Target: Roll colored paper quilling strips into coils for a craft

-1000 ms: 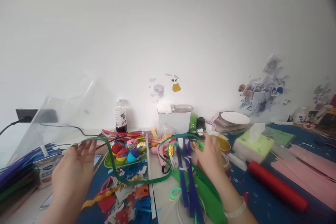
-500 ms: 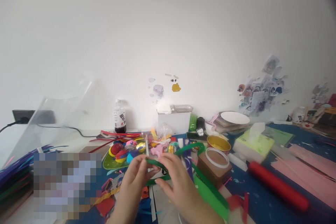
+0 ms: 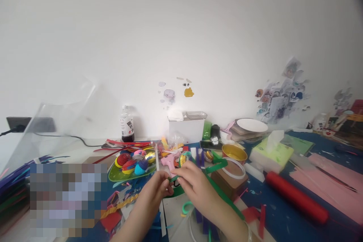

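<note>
Near the middle of the table, my left hand (image 3: pixel 156 186) pinches a narrow green strip (image 3: pixel 174 178) between thumb and fingertips. Close beside it, my right hand (image 3: pixel 190 180) grips the same strip, its fingertips almost touching the left ones. A green band curves below the fingers, and more green shows behind my right hand and along its forearm; whether it is all one piece I cannot tell. Just beyond the hands lies a pink glue gun (image 3: pixel 169 162). Left of it, a green tray (image 3: pixel 115 174) bears several colourful yarn-wrapped balls (image 3: pixel 129 166).
A gold tin (image 3: pixel 234 153) and a white ring (image 3: pixel 239 172) sit to the right with a brown box (image 3: pixel 227 179). Farther right are a tissue pack (image 3: pixel 272 155), a red roll (image 3: pixel 296 198) and pink sheets (image 3: pixel 314 185). A bottle (image 3: pixel 127 124) stands by the wall.
Both hands have moved closer together, and the green strip between them is now pinched near its end rather than bowed. A small green curl and purple strips show below my right hand.
</note>
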{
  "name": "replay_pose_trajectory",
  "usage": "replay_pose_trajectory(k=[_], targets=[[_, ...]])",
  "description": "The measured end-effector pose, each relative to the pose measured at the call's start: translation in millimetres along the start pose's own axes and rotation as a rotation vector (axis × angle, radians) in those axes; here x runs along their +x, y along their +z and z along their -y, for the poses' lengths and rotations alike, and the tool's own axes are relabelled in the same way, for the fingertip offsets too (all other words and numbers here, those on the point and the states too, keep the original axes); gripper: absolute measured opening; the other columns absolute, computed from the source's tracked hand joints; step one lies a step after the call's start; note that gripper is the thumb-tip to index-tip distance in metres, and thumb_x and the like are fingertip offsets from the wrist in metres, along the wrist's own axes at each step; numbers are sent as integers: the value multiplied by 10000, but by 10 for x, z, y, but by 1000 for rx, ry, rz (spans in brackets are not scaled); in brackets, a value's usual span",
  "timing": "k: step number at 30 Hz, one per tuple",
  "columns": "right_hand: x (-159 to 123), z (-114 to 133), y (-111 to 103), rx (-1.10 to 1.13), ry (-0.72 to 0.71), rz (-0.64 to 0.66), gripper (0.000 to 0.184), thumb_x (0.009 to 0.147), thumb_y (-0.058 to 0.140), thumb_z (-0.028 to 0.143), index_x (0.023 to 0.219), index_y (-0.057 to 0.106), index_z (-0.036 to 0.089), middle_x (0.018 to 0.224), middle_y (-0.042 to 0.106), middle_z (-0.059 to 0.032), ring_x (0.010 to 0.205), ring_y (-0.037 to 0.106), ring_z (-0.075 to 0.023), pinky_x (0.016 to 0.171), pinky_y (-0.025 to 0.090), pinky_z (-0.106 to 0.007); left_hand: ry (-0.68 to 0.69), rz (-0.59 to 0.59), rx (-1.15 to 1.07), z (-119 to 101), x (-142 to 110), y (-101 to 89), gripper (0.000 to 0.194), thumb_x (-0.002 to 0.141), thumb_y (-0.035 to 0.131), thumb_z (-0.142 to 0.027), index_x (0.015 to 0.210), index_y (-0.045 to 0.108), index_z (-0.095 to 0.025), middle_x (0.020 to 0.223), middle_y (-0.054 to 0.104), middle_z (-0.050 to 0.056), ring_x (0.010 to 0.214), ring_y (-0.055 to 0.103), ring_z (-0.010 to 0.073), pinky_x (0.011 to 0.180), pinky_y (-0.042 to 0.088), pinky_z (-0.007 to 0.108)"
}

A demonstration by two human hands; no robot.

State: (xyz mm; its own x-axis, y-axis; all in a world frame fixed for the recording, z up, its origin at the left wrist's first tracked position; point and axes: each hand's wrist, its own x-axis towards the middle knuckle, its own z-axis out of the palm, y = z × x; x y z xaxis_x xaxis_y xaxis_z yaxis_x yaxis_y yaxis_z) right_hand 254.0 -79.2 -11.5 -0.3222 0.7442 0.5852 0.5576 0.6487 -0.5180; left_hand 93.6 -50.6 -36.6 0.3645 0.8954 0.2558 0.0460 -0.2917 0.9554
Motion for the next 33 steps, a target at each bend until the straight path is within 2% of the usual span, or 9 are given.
replay_pose_trajectory(k=[3,7,12,15,19,26,30,33], targets=[[-4,24,-47,-119,-48,86,286,836,497,152,1099,561,245,885,489,-31,818,504,-153,708,433,-262,-3,90,107,-31,-18,-32,228,822,419,-411,767,496,-204,727,553,3,699,533,167,678,462,289],[-1,-43,-47,-272,-140,139,162,805,567,160,935,636,227,772,458,0,742,473,-138,613,366,-234,-45,210,256,-52,-63,-76,252,853,380,-389,734,497,-200,696,547,-4,675,518,154,646,423,263],[-3,-125,9,-246,-187,118,76,777,607,161,822,646,209,749,466,14,726,474,-122,591,341,-220,-75,295,211,70,-46,-97,259,848,409,-409,752,508,-190,678,575,-1,672,547,156,651,426,267],[-3,-133,63,-220,-170,41,57,768,609,155,780,644,198,749,485,7,721,482,-127,593,352,-223,-130,266,70,84,-4,-70,316,802,457,-482,744,525,-179,642,553,-12,628,549,149,641,451,278],[4,-119,141,-224,-140,-96,104,762,567,128,712,632,191,724,487,-6,692,475,-141,585,364,-241,-229,210,-137,-46,7,-7,382,686,575,-550,708,557,-169,614,515,-26,610,528,142,621,494,292],[-27,-62,301,-236,-62,-339,137,745,516,113,694,611,197,668,528,-15,661,491,-156,561,358,-247,-286,7,-379,-169,-66,108,288,637,690,-427,659,598,-155,629,538,-25,593,512,104,603,486,231],[-57,-22,369,-286,-8,-374,128,752,512,132,717,616,197,659,560,-20,640,509,-159,546,344,-248,-269,-79,-472,-200,-111,166,261,666,668,-403,703,639,-146,680,586,4,664,550,129,672,492,256],[-52,-1,320,-282,-17,-302,138,747,512,135,745,635,200,662,588,-25,640,528,-163,549,355,-249,-276,-140,-380,-238,-107,139,240,672,646,-392,702,634,-155,657,596,-5,656,570,136,648,480,237]])
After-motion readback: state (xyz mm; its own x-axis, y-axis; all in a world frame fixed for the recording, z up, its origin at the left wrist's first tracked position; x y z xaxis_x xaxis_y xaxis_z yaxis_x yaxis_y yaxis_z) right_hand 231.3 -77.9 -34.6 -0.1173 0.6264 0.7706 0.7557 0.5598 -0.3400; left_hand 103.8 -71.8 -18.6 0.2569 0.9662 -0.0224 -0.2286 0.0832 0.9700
